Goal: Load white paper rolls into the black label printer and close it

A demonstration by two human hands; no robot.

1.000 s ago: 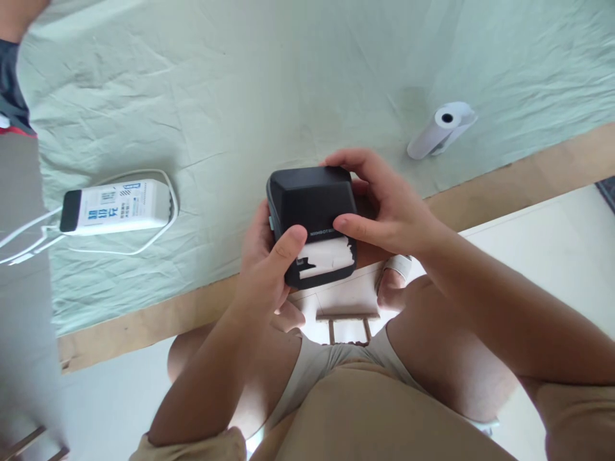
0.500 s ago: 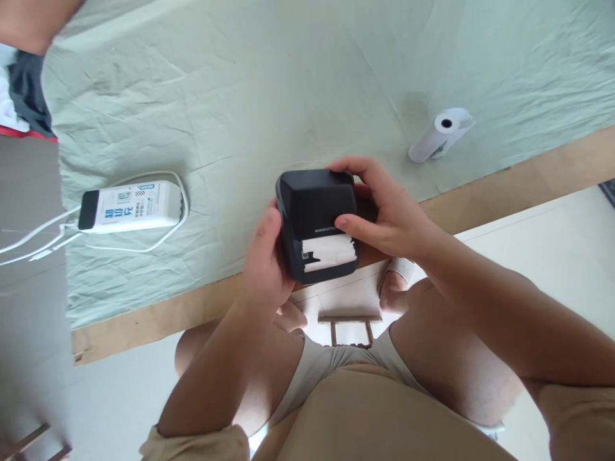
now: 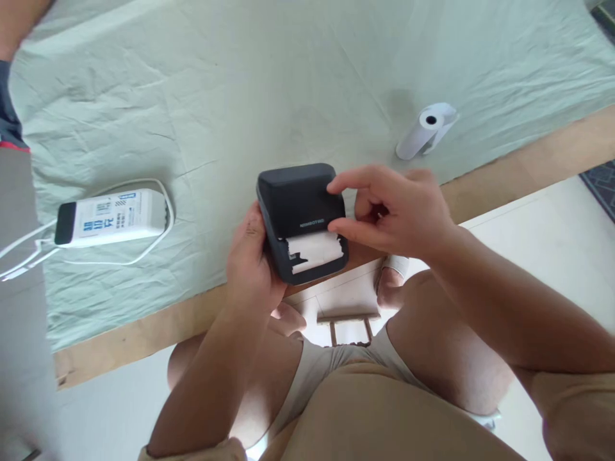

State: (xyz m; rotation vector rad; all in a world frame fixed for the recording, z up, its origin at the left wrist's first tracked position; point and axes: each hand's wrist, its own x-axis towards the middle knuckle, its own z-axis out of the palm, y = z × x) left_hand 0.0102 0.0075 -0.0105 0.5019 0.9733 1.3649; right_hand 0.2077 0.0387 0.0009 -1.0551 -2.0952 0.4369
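The left hand (image 3: 252,259) grips the printer (image 3: 298,202) by its left side, above the table's near edge (image 3: 195,314). The right hand (image 3: 406,208) has thumb and forefinger parted, tips at the lid's right side; contact is unclear. Ragged white paper (image 3: 318,250) shows in the printer's front; the closed lid hides the inside. A roll (image 3: 414,137) stands on the cloth (image 3: 269,83).

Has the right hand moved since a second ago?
Yes, rightward: judged against the white roll, the right hand now sits farther right.
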